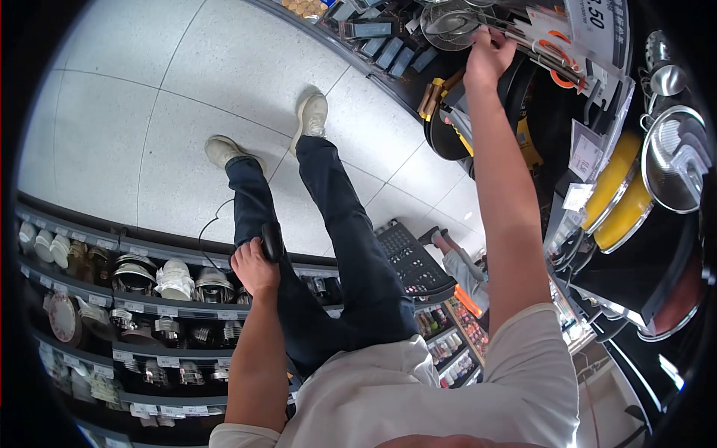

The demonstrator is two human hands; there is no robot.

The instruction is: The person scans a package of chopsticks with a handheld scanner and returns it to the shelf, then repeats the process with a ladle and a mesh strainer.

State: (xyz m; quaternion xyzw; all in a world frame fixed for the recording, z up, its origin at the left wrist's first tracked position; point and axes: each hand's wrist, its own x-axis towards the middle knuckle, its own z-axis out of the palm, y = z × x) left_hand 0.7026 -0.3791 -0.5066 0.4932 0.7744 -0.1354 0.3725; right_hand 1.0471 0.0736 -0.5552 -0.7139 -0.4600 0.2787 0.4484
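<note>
My left hand (254,266) is down by my thigh, its fingers wrapped round a black rounded device (272,240) with a thin cable (200,237) hanging from it. My right hand (490,58) reaches out to the shelf display at the upper right. Its fingers close on a round wire-mesh strainer (447,25) near where the handle meets the rim. Beside that hand, long metal utensil handles and packaging with orange rings (560,54) hang close together. Just below it are frying pans (447,140) and brown-handled tools (435,98).
Shelves of metal bowls and cups (134,275) curve along the lower left. Metal strainers (676,158) and yellow pans (624,198) hang at the right. Another person (464,269) stands near a dark rack (414,261). Pale floor tiles (202,82) lie around my shoes.
</note>
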